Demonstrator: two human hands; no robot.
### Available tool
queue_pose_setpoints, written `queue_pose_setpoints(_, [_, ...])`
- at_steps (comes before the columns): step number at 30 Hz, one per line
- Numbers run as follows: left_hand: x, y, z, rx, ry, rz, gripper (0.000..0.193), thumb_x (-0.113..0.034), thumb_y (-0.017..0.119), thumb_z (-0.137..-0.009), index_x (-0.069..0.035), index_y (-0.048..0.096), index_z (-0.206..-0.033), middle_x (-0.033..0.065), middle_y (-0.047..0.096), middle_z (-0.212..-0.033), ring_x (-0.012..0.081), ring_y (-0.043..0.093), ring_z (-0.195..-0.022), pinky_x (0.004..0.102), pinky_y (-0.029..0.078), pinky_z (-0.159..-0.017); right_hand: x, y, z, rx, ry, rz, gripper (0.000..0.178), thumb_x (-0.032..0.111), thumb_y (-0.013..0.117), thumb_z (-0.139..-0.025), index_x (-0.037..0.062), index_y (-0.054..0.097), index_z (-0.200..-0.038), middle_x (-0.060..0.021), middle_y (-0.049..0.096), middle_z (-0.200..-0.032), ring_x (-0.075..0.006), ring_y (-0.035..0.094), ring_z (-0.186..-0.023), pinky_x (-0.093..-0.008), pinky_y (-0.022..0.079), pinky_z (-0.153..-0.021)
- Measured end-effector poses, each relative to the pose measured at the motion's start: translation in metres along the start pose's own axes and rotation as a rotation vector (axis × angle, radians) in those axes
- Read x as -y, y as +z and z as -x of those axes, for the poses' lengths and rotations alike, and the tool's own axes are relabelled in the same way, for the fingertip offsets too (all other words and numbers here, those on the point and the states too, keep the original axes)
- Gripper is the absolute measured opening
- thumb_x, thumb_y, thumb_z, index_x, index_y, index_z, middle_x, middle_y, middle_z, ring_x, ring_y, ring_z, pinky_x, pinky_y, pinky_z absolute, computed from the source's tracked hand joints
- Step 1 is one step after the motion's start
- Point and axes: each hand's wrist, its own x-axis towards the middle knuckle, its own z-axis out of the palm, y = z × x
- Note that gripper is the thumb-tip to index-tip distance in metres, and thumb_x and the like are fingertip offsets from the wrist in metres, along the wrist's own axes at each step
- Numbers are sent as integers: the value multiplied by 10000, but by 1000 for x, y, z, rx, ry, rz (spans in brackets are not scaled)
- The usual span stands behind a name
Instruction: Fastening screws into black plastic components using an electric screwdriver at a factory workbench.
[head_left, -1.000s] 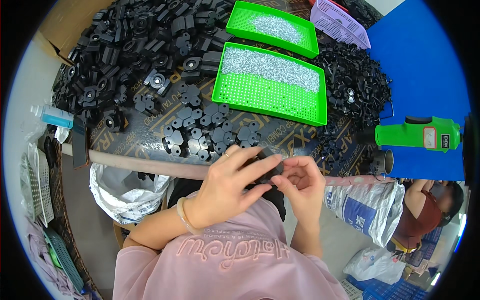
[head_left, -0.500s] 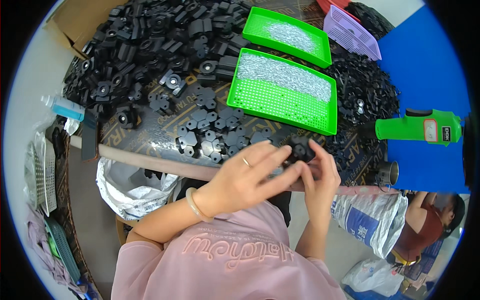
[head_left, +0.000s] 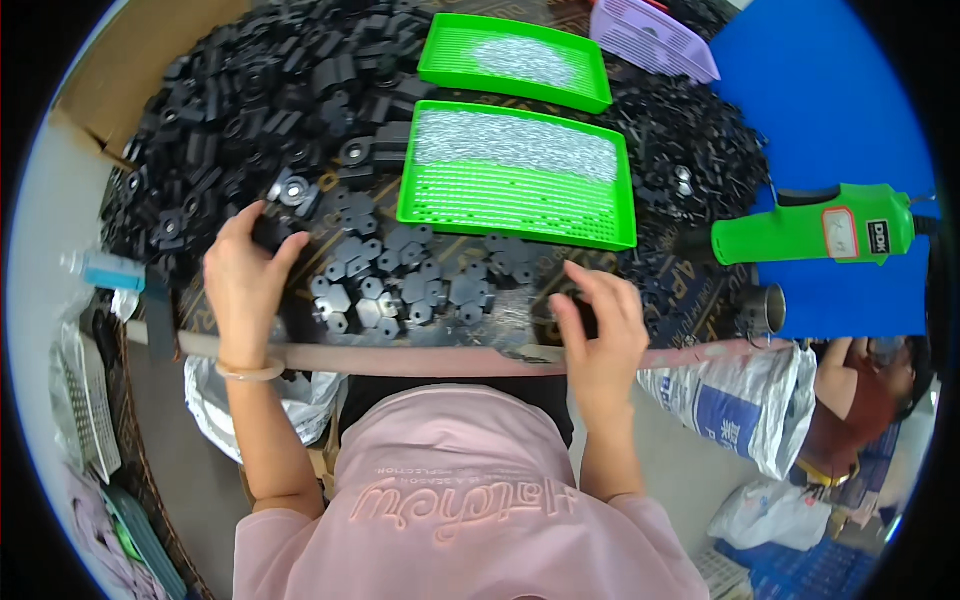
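Between the left hand [head_left: 243, 277] and the right hand [head_left: 606, 335], a cluster of black hexagonal pieces [head_left: 422, 290] lies on the bench [head_left: 518, 305], at 3 o'clock from the left and about 10 o'clock from the right. The left hand's thumb and fingers stand parted near a black part with a silvery ring [head_left: 294, 190] at 1 o'clock; whether they grasp anything, I cannot tell. Thumb and forefinger of the right hand stand apart too (the dark patch between them may or may not be a grasped piece). A large green tray [head_left: 510, 207] sits at its 11 o'clock, a green power driver [head_left: 785, 236] at 2 o'clock.
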Motion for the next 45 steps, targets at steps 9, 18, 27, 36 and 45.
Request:
queue_pose_setpoints(9, [-68, -24, 38, 35, 203, 706, 543, -108, 834, -732, -42, 652, -1240, 45, 652, -1032, 138, 642, -905, 247, 538, -712, -36, -44, 2, -193, 159, 566, 369, 231, 846, -767, 86, 679, -1063, -93, 618, -1057, -315, 583, -980, -423, 484, -829])
queue_pose_setpoints(18, [-107, -6, 77, 389, 614, 956, 664, -264, 935, -644, -9, 683, -1204, 139, 665, -1089, 245, 669, -914, 309, 557, -682, -42, -49, -5, -214, 213, 258, 124, 81, 767, -859, 29, 683, -933, -84, 639, -890, -211, 613, -758, -329, 489, -685])
queue_pose_setpoints(27, [-112, -3, 88, 555, 500, 1010, 869, -241, 982, -612, 32, 564, -1323, 152, 726, -1099, 215, 733, -963, 281, 610, -683, -40, -72, 10, -244, 354, -411, 127, 98, 612, -1013, 3, 574, -1089, -59, 665, -943, -123, 668, -873, -237, 530, -796])
queue_pose_setpoints(36, [-106, -8, 91, 796, 334, 1252, 795, -277, 934, -711, 35, 558, -1338, 173, 634, -1280, 248, 585, -1237, 371, 535, -969, -7, -71, 27, 57, 312, -1225, 287, 144, 746, -912, -13, 540, -1035, -104, 494, -1030, -208, 673, -796, -263, 567, -518])
queue_pose_setpoints(45, [-117, -13, 99, 1080, -123, 1722, 642, -491, 425, -1058, -16, 355, -1484, 190, 521, -1369, 279, 653, -1108, 396, 627, -821, 3, -56, 23, 103, 302, -1226, 354, 141, 778, -890, 6, 514, -1083, -101, 591, -924, -229, 679, -696, -253, 532, -483])
